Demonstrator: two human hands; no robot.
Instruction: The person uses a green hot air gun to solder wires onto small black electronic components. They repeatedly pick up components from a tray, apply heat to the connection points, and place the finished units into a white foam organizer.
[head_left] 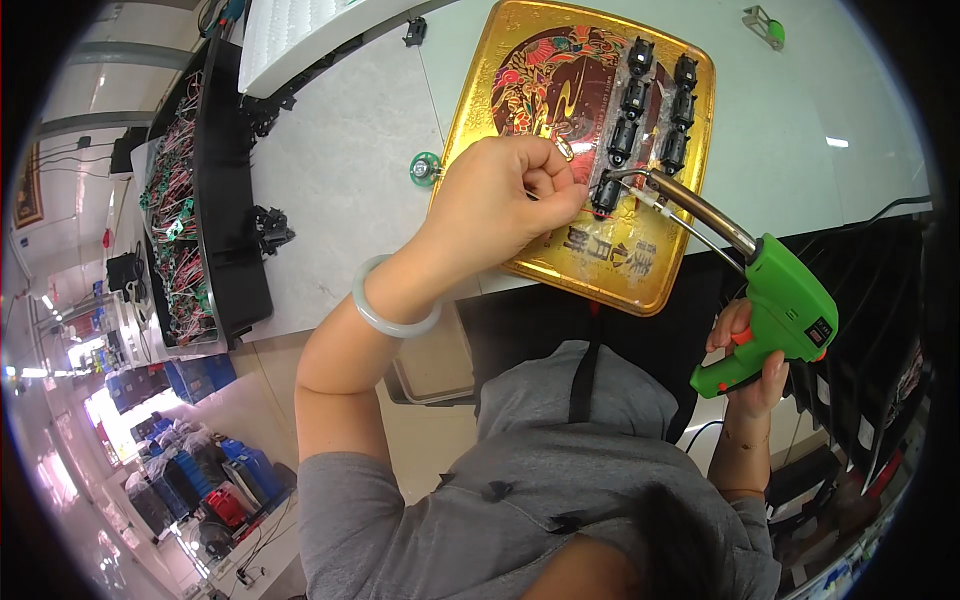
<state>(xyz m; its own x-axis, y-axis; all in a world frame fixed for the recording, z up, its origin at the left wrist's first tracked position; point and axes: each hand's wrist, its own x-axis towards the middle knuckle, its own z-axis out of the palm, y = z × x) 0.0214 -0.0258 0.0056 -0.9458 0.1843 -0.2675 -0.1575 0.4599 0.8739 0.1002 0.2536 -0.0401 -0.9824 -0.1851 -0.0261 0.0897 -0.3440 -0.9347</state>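
Observation:
My right hand (764, 388) is wrapped around the handle of a green soldering gun (790, 300), a finger by its orange trigger. The gun's bent metal tip points left and reaches a small black plastic part (606, 198) at the near end of a row. My left hand (505, 200) is closed in a pinch beside that part; what its fingertips hold is too small to make out. Several similar black parts stand in two rows on a gold tin tray (545, 272) with a printed dark red and floral pattern. Clear plastic lies beneath the rows.
A small round green-rimmed part (425, 169) lies left of the tray. Further left is a black bin (235, 200) with wired circuit boards, and loose black parts (270, 230) beside it. White foam (300, 40) lies at far left, a small green bracket (765, 28) at far right.

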